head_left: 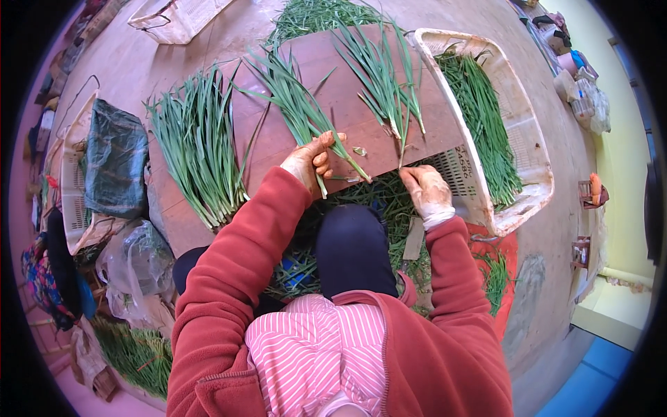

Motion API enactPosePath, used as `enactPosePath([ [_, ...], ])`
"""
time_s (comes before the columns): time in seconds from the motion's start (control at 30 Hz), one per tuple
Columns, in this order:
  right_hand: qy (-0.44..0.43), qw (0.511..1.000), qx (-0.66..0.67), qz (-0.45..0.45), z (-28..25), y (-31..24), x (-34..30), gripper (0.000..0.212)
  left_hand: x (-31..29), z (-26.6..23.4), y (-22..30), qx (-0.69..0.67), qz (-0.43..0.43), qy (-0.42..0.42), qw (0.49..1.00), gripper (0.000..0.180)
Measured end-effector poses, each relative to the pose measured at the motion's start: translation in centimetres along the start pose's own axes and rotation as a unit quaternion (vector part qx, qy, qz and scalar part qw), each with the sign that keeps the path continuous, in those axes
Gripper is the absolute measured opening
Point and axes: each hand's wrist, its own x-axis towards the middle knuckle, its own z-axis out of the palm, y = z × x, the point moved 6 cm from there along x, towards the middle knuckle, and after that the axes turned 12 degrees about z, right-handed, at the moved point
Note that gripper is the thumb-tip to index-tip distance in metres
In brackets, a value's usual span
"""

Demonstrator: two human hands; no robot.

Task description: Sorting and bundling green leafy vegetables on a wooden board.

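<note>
The brown worktop [326, 76] is a flat board lying low in front of the seated person, and every position below is given relative to it.

Against its right edge leans a white plastic crate [517, 111], tilted, with a layer of long green chives [483, 118] lying lengthwise inside. On the left part of the worktop rests a large sorted pile of chives [198, 149], root ends toward the person. Off the left edge stands a second white basket [73, 174] holding a dark green bag [114, 160]. Beyond the far left corner lies another white basket [177, 17].

Near the centre of the worktop lies a loose bunch [295, 104], its leaves fanning away from the person. The left hand [310, 161] sits at the near edge; its fingers [325, 147] are closed around the root end of this bunch, the stalks passing under the thumb and out past the knuckles.

On the right half of the worktop lies a smaller bunch [382, 76]. The right hand [427, 191] is at the near edge, just below that bunch; its fingers [411, 175] are pinched on a single thin stalk [401, 149] that runs up from the fingertips toward the bunch.

Trimmed green scraps [389, 201] lie below the near edge, between the hands and the person's knees.
</note>
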Motion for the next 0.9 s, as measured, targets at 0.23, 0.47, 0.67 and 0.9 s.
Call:
enactPosePath([
  [0.23,-0.286,0.842,0.433,0.147,4.7,-6.1,-0.9,0.023,0.4,0.0,-1.3,-0.058,0.002,-0.057,0.997,0.037],
  [0.47,0.004,0.993,-0.001,-0.116,1.2,-9.4,-1.7,0.024,-0.5,-1.5,-0.7,0.014,0.017,-0.092,0.996,0.051],
  [0.67,-0.137,0.976,0.159,0.052,2.9,-8.4,-0.2,0.037,-1.2,-1.0,-1.1,-0.008,0.022,-0.092,0.995,0.04],
  [0.9,-0.102,0.966,0.17,0.167,3.3,-5.3,-1.0,0.032,-1.0,-1.3,-0.6,0.09,0.081,0.022,0.992,0.03],
])
